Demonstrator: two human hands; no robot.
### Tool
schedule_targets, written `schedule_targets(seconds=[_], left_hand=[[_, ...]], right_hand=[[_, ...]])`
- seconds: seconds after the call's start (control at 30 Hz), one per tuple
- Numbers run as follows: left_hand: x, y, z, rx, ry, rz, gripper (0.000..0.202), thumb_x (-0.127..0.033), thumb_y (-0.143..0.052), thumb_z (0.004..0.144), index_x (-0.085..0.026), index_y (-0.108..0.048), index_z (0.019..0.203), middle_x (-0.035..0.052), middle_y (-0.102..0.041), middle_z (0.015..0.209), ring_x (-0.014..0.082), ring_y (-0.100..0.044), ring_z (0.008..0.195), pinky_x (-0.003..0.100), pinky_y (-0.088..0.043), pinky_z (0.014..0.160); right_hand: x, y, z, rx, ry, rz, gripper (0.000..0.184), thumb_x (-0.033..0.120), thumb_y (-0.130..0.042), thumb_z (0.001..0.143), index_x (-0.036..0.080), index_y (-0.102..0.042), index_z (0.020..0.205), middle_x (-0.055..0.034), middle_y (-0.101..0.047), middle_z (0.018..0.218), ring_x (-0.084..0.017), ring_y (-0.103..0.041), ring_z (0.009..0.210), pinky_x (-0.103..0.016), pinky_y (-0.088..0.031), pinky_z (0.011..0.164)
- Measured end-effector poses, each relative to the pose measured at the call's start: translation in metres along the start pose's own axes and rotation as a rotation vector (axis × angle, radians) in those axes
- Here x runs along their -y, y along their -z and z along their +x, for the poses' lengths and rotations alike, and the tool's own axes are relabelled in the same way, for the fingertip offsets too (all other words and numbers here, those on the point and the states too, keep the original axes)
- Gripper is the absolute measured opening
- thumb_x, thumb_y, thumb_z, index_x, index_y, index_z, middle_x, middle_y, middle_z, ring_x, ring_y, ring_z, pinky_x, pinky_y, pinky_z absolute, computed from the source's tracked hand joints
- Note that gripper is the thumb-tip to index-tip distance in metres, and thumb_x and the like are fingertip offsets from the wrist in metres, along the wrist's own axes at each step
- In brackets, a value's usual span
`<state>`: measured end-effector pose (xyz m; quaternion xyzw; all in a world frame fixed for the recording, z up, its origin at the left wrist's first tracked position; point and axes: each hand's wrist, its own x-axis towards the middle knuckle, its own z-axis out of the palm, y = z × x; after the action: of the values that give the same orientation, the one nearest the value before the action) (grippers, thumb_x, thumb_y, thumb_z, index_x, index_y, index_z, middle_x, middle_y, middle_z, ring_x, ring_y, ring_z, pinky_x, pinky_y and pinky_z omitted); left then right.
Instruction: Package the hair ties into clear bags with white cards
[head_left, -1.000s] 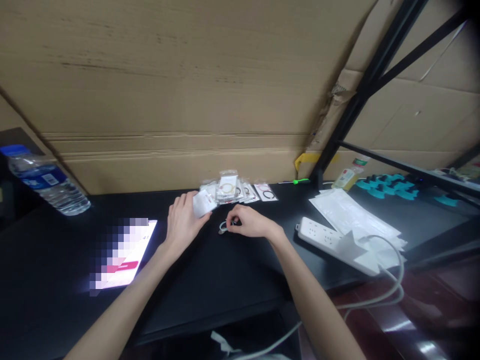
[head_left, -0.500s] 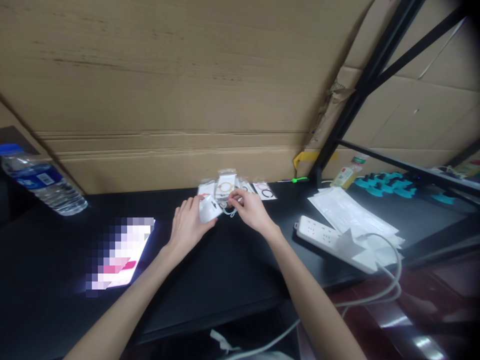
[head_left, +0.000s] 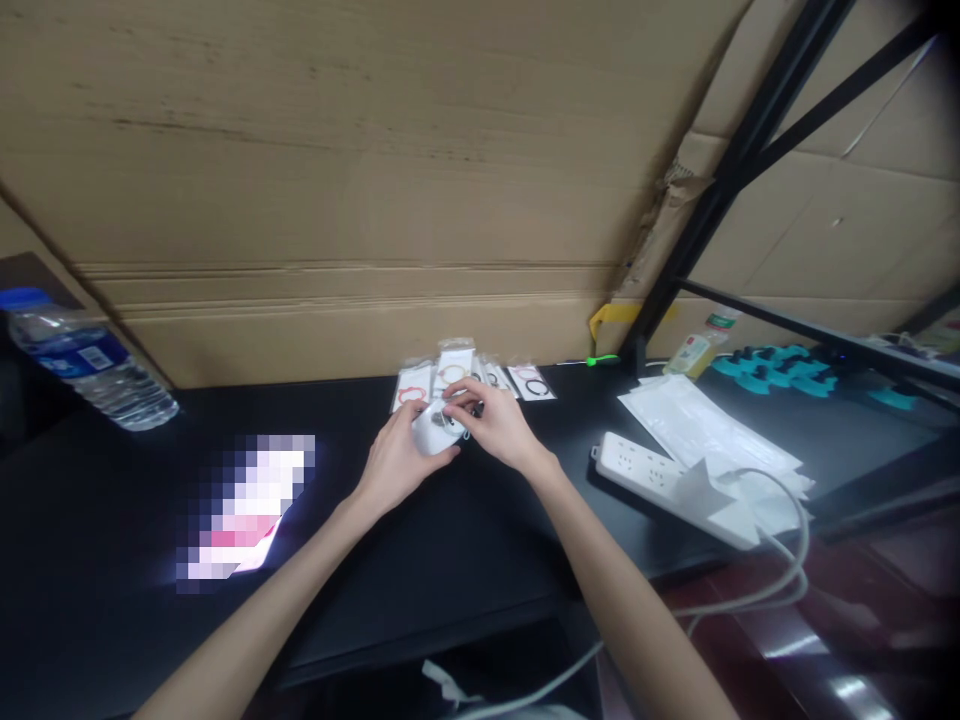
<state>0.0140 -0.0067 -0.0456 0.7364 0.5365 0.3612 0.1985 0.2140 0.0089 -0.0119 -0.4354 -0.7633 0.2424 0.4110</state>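
Within left grip (head_left: 397, 457), flat white card (head_left: 427, 437)

A small white card (head_left: 429, 436) is held in the left hand (head_left: 397, 452), gripped between thumb and fingers; it is tilted, above the black tabletop, with its right part overlapped by the right hand (head_left: 501, 422). A thin pale band (head_left: 466, 434), curved into a small loop, is pinched at the right fingertips against the card's right side; the rest of it is covered by the fingers. A small dark detail is seen on the card's face, too small to be identified. Just beyond the hands, on the far side, flat clear packets (head_left: 456, 358) are laid, some overlapping; loops in red, yellow and black are seen in them.
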Motion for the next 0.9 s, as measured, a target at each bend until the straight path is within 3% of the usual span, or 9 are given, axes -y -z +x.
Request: schedule_targets(seconds=[0.17,0.33,0.47,0.63,0.83,0.9], left_hand=[[-0.002,-0.001,0.000,0.067,0.096,-0.121,0.070,-0.059,-0.087,0.072,-0.024,-0.058,0.126,0.0108,-0.072,0.128,0.0338,-0.070,0.116,0.043,-0.053,0.096],[-0.002,-0.001,0.000,0.042,0.144,-0.157,0.072,-0.062,-0.086,0.071,-0.024,-0.060,0.127,0.0086,-0.075,0.121,0.0322,-0.072,0.111,0.042,-0.054,0.093],[-0.003,0.002,0.001,0.022,0.191,-0.122,0.074,-0.067,-0.083,0.073,-0.022,-0.060,0.128,0.0082,-0.077,0.113,0.0313,-0.074,0.103,0.041,-0.054,0.089],[-0.005,0.005,0.000,0.001,0.214,-0.103,0.076,-0.072,-0.081,0.073,-0.021,-0.060,0.127,0.0089,-0.076,0.111,0.0306,-0.074,0.098,0.041,-0.055,0.085],[-0.004,0.005,0.001,0.006,0.239,-0.187,0.084,-0.070,-0.085,0.070,-0.022,-0.059,0.133,0.0125,-0.074,0.127,0.0332,-0.071,0.112,0.042,-0.054,0.094],[-0.005,0.006,0.003,0.017,0.272,-0.302,0.078,-0.070,-0.081,0.076,-0.022,-0.061,0.133,0.0123,-0.073,0.130,0.0328,-0.070,0.118,0.042,-0.053,0.100]], right_hand=[[0.000,0.000,0.003,-0.021,0.017,-0.021,0.015,0.032,-0.069,0.100,0.027,-0.073,0.115,-0.0009,-0.081,0.103,-0.020,-0.074,0.090,-0.033,-0.052,0.085],[0.004,0.006,0.004,-0.115,0.085,-0.159,0.014,0.035,-0.065,0.102,0.026,-0.075,0.108,-0.0051,-0.077,0.113,-0.024,-0.069,0.107,-0.035,-0.050,0.094],[0.006,0.013,0.002,-0.151,0.053,-0.204,0.017,0.037,-0.065,0.102,0.025,-0.076,0.104,-0.0054,-0.074,0.107,-0.021,-0.068,0.089,-0.034,-0.050,0.084],[0.006,0.013,-0.001,-0.014,-0.022,-0.128,0.019,0.038,-0.065,0.101,0.024,-0.077,0.104,-0.0025,-0.077,0.090,-0.017,-0.063,0.069,-0.031,-0.046,0.071],[0.003,0.008,-0.002,0.088,-0.036,-0.049,0.021,0.035,-0.065,0.101,0.022,-0.080,0.107,-0.0035,-0.078,0.091,-0.016,-0.066,0.075,-0.028,-0.046,0.072],[0.001,0.008,-0.002,0.110,-0.025,-0.043,0.023,0.033,-0.063,0.102,0.022,-0.080,0.111,-0.0036,-0.078,0.094,-0.015,-0.063,0.074,-0.028,-0.046,0.073]])
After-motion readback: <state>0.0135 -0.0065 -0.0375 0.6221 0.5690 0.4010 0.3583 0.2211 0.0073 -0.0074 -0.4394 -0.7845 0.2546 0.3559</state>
